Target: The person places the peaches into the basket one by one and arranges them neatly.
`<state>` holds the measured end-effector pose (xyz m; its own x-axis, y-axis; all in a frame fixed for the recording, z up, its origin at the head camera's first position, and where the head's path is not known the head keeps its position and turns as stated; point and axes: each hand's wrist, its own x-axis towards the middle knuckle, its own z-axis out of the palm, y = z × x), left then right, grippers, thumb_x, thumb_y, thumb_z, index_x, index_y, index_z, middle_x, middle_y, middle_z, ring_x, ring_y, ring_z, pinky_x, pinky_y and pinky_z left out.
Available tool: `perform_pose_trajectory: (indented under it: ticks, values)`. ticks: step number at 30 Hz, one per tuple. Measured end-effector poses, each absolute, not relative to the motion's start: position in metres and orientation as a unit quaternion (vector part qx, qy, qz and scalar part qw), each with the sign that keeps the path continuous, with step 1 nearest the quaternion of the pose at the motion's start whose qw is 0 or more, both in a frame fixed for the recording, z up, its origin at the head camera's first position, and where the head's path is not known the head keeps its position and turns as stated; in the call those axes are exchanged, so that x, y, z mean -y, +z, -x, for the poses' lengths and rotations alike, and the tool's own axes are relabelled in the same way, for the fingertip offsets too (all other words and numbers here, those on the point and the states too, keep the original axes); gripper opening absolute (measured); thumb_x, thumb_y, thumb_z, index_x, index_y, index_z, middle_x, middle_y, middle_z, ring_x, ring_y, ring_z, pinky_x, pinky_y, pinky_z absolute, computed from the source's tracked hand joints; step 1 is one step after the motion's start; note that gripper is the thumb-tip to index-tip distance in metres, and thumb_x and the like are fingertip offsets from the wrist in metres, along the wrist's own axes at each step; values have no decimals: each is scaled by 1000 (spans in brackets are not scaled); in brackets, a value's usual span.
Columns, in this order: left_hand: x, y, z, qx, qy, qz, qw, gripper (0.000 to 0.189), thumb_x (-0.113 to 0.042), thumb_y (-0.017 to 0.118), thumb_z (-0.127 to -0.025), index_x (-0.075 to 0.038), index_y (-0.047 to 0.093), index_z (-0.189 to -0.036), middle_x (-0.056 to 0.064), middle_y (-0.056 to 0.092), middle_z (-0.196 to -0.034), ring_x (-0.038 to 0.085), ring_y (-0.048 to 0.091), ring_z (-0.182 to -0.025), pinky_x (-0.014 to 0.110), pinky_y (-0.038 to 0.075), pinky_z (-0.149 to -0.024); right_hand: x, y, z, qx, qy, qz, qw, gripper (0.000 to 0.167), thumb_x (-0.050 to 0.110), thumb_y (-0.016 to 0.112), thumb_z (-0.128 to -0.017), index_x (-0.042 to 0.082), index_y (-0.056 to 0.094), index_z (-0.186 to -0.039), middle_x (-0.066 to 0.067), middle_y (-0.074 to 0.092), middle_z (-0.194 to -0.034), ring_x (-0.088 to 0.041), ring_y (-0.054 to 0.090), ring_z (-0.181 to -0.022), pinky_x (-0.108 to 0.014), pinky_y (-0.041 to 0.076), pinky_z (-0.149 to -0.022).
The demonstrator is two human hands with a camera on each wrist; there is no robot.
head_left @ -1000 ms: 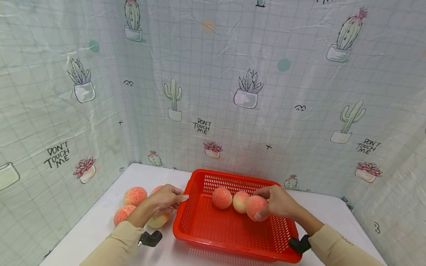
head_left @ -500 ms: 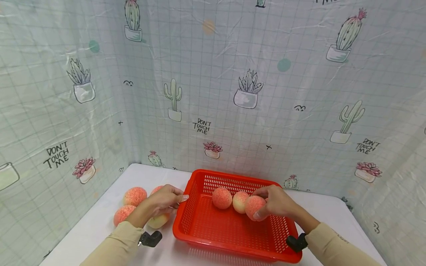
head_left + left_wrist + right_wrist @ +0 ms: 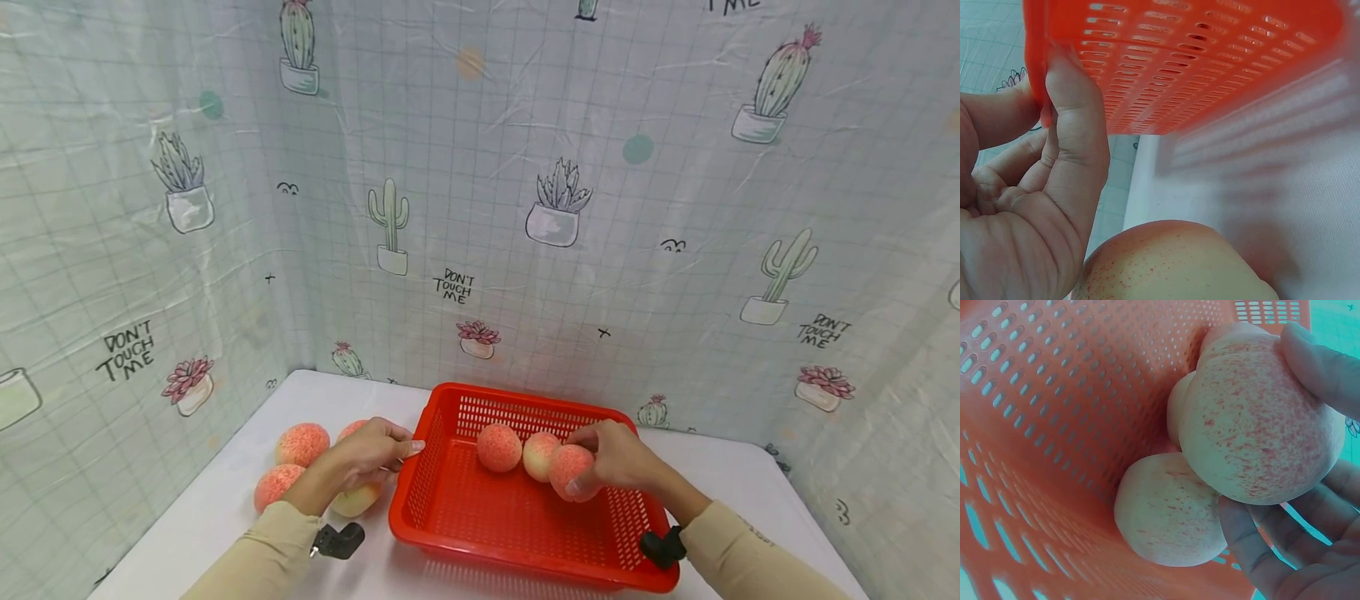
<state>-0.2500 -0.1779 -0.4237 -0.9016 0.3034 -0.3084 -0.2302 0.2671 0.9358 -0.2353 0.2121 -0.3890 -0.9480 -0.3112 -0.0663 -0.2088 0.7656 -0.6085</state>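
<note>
**Right hand grips a peach inside the basket**

Call the far side twelve. The thumb and fingers are curled round the peach, out toward two o'clock from the basket's middle; I can't tell if its underside touches anything. At its ten o'clock, just beside it, sits a paler peach, and next along toward eleven o'clock of the basket is a redder peach. Seen from the right wrist, a third peach shows at seven o'clock of the gripped one.

The left hand pinches the basket's rim at about ten o'clock, thumb against fingers. Farther out past nine, four loose peaches lie on the white table, some partly hidden by the left hand and forearm. A cactus-print curtain hangs at twelve.
</note>
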Motion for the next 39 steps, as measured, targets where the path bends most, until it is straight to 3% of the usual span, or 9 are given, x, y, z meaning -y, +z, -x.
perform_pose_trajectory:
  ticks: [19, 29, 39]
  values:
    - [178, -423, 250, -767, 602, -23, 222, 32, -23, 67, -102, 2, 74, -120, 8, 76, -92, 17, 64, -73, 26, 58, -64, -210, -393, 232, -945, -286, 135, 81, 57, 19, 99, -61, 13, 78, -113, -1, 79, -104, -18, 68, -90, -46, 64, -88]
    - [180, -424, 250, -758, 609, -37, 229, 33, -22, 67, -102, 5, 73, -120, 10, 77, -93, 16, 64, -72, 26, 58, -65, -211, -392, 231, -943, -279, 154, 91, 51, 16, 99, -60, 14, 79, -107, -1, 79, -99, -18, 67, -86, -45, 64, -84]
    - [180, -425, 252, -761, 607, -38, 225, 33, -22, 66, -102, 4, 73, -120, 9, 76, -91, 16, 64, -72, 26, 58, -64, -209, -391, 230, -947, -270, 143, 102, 56, 15, 99, -59, 12, 79, -110, -2, 79, -101, -18, 68, -88, -47, 64, -87]
